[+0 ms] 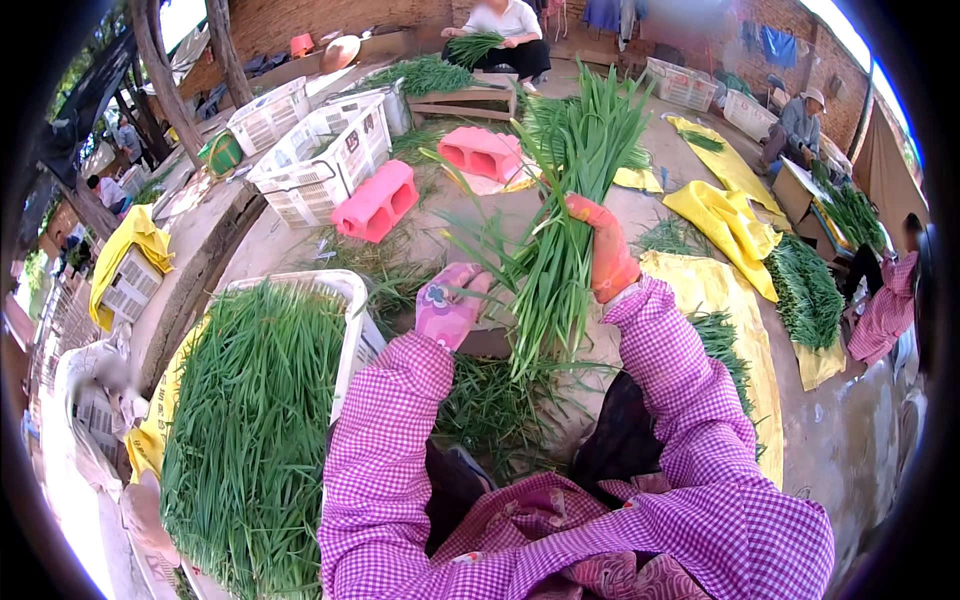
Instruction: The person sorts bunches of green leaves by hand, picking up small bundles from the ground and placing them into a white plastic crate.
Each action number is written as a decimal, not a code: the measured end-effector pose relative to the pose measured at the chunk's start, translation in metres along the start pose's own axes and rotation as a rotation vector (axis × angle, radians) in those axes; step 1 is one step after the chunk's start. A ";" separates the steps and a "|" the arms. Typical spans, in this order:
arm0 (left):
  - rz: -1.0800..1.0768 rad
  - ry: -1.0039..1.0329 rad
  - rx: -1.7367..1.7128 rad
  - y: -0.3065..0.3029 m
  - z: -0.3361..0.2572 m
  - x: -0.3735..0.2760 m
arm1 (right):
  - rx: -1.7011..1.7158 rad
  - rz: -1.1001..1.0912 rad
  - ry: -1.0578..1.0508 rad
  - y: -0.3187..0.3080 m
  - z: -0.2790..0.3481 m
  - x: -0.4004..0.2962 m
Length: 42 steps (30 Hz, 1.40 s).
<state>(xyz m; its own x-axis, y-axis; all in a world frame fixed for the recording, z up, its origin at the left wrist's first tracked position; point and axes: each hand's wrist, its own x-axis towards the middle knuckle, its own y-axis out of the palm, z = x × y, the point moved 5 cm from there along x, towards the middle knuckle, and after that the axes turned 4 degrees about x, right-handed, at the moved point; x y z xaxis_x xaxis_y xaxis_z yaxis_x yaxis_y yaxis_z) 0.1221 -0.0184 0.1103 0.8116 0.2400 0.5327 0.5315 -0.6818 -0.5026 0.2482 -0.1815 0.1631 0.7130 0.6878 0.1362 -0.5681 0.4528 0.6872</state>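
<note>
My right hand [602,244], in an orange and pink glove, is closed around a bunch of long green leafy stalks [574,187], which looks like garlic chives. The bunch stands nearly upright, with leaves spreading above and below the fist. My left hand [452,298], in a pink flowered glove, is just left of the bunch with its fingers bent by some loose leaves; whether it pinches any cannot be told. Left of my left arm, a white plastic crate [361,330] is heaped with green stalks [255,420]. Loose leaves [499,409] lie on the ground below my hands.
Pink hollow blocks [377,201] and white crates [300,180] stand ahead on the left. Yellow sacks [724,225] and bundled stalks [804,289] lie at the right. A person [510,26] holding greens sits ahead behind a low wooden stand [465,101]; others sit at both sides.
</note>
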 end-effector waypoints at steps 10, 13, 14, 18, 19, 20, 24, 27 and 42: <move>-0.525 -0.362 -1.089 -0.039 0.057 0.021 | 0.315 -0.193 -0.068 -0.097 0.014 0.016; -0.768 -0.572 -1.049 -0.046 0.072 0.031 | 0.352 -0.159 -0.138 -0.116 0.027 0.018; -0.564 -0.587 -1.026 -0.031 0.063 0.044 | 0.307 -0.179 -0.140 -0.124 0.028 0.017; 0.161 -0.421 -0.678 0.032 0.053 0.062 | 0.211 -0.147 -0.043 -0.111 0.012 0.019; 0.266 -0.357 -0.543 0.050 0.045 0.061 | 0.170 -0.119 -0.003 -0.109 0.006 0.020; 0.273 -0.370 -0.527 0.066 0.037 0.059 | 0.131 -0.105 0.020 -0.105 0.000 0.019; 0.121 -0.492 -0.622 0.086 0.004 0.062 | 0.141 -0.154 -0.024 -0.069 0.003 0.008; -0.118 -0.526 -1.184 0.089 0.010 0.063 | 0.267 -0.123 -0.034 -0.090 0.003 0.018; 0.026 -0.657 -0.311 -0.019 0.040 0.055 | 0.380 -0.277 -0.499 -0.161 0.077 -0.001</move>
<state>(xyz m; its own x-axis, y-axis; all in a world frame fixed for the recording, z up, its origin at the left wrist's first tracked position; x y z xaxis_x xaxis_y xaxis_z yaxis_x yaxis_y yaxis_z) 0.1662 0.0353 0.1212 0.8533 0.5195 -0.0451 0.4954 -0.8346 -0.2408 0.3710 -0.2992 0.1074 0.9670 0.1902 0.1696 -0.2191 0.2808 0.9344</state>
